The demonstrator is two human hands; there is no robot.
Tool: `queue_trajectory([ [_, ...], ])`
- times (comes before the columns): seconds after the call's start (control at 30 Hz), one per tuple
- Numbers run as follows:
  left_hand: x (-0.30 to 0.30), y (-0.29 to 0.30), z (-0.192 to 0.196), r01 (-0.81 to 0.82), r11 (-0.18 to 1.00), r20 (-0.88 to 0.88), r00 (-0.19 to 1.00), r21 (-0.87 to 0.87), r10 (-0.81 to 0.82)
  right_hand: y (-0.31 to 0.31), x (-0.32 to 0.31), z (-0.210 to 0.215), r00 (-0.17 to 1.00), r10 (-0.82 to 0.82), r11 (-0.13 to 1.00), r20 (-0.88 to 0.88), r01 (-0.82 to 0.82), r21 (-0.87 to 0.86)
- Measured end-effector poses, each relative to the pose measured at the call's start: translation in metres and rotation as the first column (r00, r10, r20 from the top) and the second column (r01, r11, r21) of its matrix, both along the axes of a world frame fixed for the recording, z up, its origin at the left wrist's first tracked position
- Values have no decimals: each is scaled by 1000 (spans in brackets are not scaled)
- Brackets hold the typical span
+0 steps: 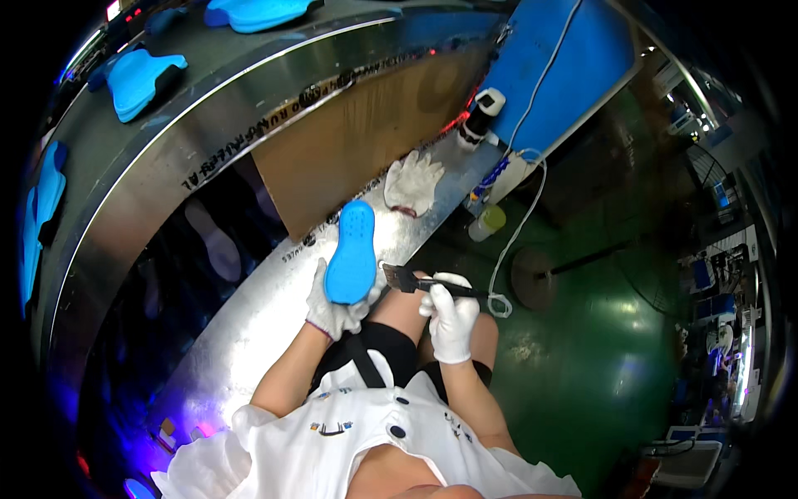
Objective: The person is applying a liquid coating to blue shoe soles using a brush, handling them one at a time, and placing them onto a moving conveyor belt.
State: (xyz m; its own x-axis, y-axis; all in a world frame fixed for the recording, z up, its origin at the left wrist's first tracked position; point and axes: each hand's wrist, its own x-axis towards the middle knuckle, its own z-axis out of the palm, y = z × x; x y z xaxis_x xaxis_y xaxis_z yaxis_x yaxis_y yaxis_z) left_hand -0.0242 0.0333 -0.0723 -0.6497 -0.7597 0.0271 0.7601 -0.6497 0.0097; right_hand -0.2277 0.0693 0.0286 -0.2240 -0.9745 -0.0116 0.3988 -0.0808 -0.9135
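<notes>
At the shiny silver metal ledge (241,349), the pale-gloved left hand (332,313) grasps the wider end of a bright-blue, sole-shaped piece (352,254); just beside it, the white-gloved right hand (453,323) clasps a flat, black-handled, brush-like tool (406,279). Beyond lies an off-white fabric glove (413,183).

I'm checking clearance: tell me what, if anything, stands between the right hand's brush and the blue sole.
Only fingers of the left hand, at the lower right edge of the blue sole, facing the brush; nothing else visible.
</notes>
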Motion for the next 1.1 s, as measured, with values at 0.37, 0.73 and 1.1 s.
queue_trajectory([
  [0.37, -44, 12, 54, -341, 896, 335, 911, 286, 240, -22, 29, 27, 270, -282, 836, -920, -402, -374],
  [0.73, -54, 23, 44, -231, 963, -241, 935, 141, 259, -3, 28, 61, 579, -92, 713, -810, -529, -460],
  [1.1, -40, 14, 58, 30, 999, -244, 970, 32, -22, -2, 22, 45, 878, 176, 969, -444, -234, -78],
])
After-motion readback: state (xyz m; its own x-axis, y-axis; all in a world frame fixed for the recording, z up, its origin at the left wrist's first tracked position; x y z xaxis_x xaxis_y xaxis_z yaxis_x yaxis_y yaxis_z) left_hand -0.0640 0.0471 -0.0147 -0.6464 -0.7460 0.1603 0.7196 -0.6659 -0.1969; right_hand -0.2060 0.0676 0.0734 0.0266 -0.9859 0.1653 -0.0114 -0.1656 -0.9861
